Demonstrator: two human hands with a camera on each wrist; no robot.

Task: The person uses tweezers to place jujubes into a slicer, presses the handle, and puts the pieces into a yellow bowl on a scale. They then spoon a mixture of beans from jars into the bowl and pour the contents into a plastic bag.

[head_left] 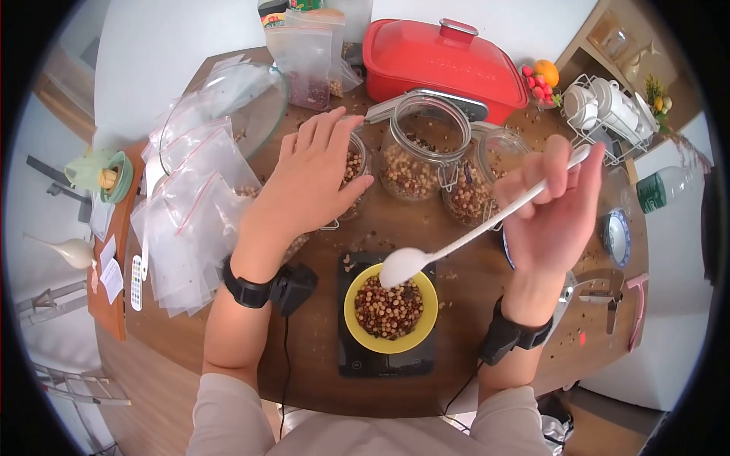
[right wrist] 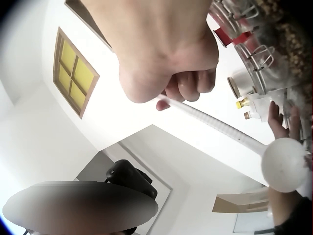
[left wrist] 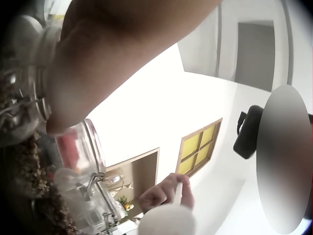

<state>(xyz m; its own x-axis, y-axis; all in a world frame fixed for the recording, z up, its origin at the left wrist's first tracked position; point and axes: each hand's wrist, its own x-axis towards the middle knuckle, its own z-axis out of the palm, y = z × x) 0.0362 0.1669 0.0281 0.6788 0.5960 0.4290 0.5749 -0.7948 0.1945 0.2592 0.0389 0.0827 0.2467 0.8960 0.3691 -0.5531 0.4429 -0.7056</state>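
Note:
My right hand (head_left: 553,207) grips the end of a white long-handled spoon (head_left: 487,228), its fingers curled round the handle. The round bowl of the spoon hangs over the far rim of a yellow bowl (head_left: 352,308) filled with mixed beans and grains (head_left: 389,308). That bowl sits on a black kitchen scale (head_left: 388,366). My left hand (head_left: 313,171) is spread with straight fingers over the leftmost glass jar (head_left: 356,178), covering part of it. In the right wrist view the spoon (right wrist: 220,128) slants down from my fist.
Two more clip-top jars of beans, a middle jar (head_left: 426,163) and a right jar (head_left: 471,190), stand beside it. Plastic zip bags (head_left: 201,235) and a glass lid (head_left: 266,114) lie left. A red cooker (head_left: 445,68) stands behind. Scissors (head_left: 608,300) lie right, among scattered beans.

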